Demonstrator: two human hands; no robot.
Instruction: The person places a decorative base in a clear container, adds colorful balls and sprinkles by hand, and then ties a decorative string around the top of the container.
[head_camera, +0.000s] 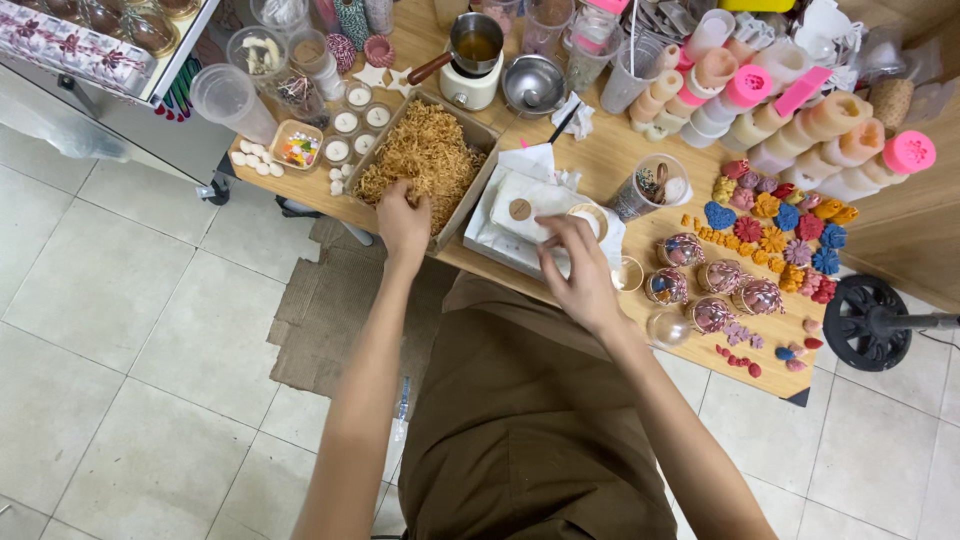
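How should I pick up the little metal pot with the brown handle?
Take the little metal pot by its brown handle, coming from the front-left where it sticks out freely. The pot holds liquid and sits on a white warmer, so lift it level.

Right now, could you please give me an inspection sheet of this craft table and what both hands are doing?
Surface: light wooden table, crowded.
Job's things: cardboard tray of tan shredded filler; white paper-lined box with a small round candle tin.
Clutter: colourful wax flower shapes, decorated round candles, stacked pastel moulds, small metal melting pot, clear plastic cups.
Hands: left hand pinching filler; right hand over the box, at the tin.
Cables: nothing seen.
Surroundings: pale tiled floor, flattened cardboard, black wheel-shaped stand.
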